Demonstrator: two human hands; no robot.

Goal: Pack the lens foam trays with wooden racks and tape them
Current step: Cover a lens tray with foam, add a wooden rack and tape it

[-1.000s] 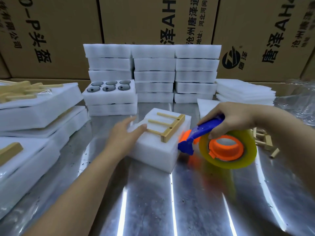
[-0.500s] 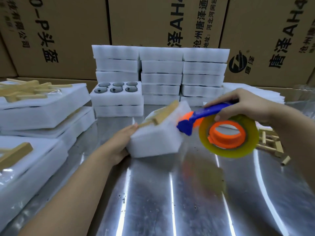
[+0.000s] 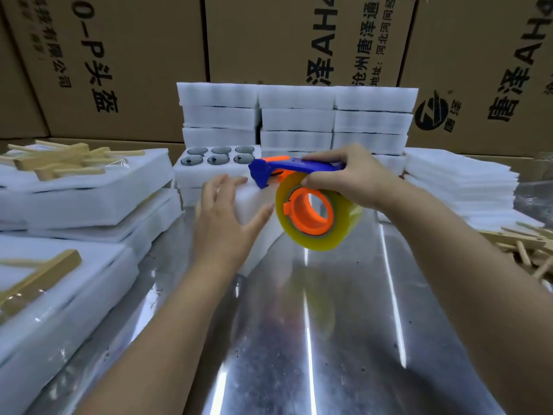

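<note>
One head-worn view, wide-angle, facing forward and down over the metal table (image 3: 344, 339). Close on left hand (image 3: 227, 226) and right hand (image 3: 353, 175) — cardboard boxes (image 3: 134, 55) far.

Printed cardboard boxes (image 3: 125, 64) behind; reflective metal table (image 3: 329, 339).

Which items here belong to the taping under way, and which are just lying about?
In use: left hand pressing the white foam tray block; right hand gripping the blue-and-orange tape dispenser with yellowish tape roll.
Lying about: open foam tray of six dark lenses; stacked white foam trays; loose wooden racks; brown cardboard boxes.
</note>
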